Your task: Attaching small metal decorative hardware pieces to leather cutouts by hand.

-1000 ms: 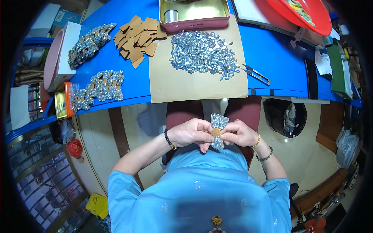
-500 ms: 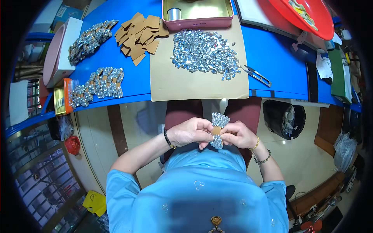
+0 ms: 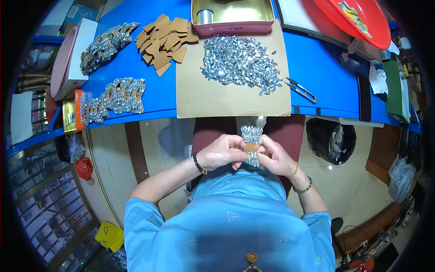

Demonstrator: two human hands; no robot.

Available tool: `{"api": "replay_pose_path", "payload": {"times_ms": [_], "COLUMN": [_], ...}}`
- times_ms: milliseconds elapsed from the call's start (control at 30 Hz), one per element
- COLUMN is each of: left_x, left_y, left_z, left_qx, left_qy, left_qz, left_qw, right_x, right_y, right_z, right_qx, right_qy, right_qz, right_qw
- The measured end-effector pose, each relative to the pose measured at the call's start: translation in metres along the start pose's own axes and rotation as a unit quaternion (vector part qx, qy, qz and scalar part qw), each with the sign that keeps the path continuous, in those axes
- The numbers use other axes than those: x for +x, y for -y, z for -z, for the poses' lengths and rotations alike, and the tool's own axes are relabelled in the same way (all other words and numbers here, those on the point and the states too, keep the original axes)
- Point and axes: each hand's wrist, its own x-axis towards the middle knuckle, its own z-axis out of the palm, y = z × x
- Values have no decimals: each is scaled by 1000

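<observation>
Over my lap I hold a brown card wound with strung clear beads (image 3: pixel 251 135), its bare cardboard middle showing between two glittering ends. My left hand (image 3: pixel 223 152) pinches the card from the left, thumb on its front. From the right, my right hand (image 3: pixel 275 156) grips it with thumb and fingers. Any thread at the fingertips is too fine to make out. On the table ahead, loose silvery faceted beads (image 3: pixel 240 63) lie heaped on a tan board (image 3: pixel 190 97). Thread snips (image 3: pixel 301 89) rest at the board's right edge.
Blank brown cards (image 3: pixel 163 41) are piled left of the board, with bead-wound cards (image 3: pixel 122 96) farther left. A pink tin (image 3: pixel 233 28) holding a thread spool (image 3: pixel 205 17) stands at the back. A red basin (image 3: pixel 362 22) is at far right, a black bin bag (image 3: pixel 328 140) below.
The beaded card has risen slightly and turned, showing its upper end wider. My right hand has shifted a little left and up; my left hand stays nearly in place.
</observation>
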Motion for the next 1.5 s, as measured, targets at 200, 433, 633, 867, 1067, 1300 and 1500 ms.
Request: {"api": "replay_pose_path", "payload": {"times_ms": [200, 433, 633, 867, 1067, 1300, 1500], "left_x": [-2, 6, 5, 7, 7, 8, 4], "left_y": [-7, 11, 3, 8, 7, 5, 1], "left_z": [-16, -13, -27, -28, -29, -28, -26], "left_qx": [73, 156, 83, 61, 88, 50, 48], "left_qy": [-116, -218, -268, -270, -270, -274, -286], "left_qz": [-38, -137, -166, -175, -144, -170, -187], "left_qw": [990, 954, 945, 945, 948, 945, 939], "right_x": [1, -19, -13, -8, -9, 14, -14], "right_y": [6, 67, 127, 150, 156, 150, 117], "right_z": [-6, -17, -63, -84, -94, -75, -39], "right_qx": [30, -165, 96, 309, 390, 317, -192], "right_qy": [-156, -72, 296, 432, 397, 435, 82], "right_qz": [-6, 248, 356, 350, 315, 422, 422], "right_qw": [987, 952, 881, 772, 768, 730, 882]}}
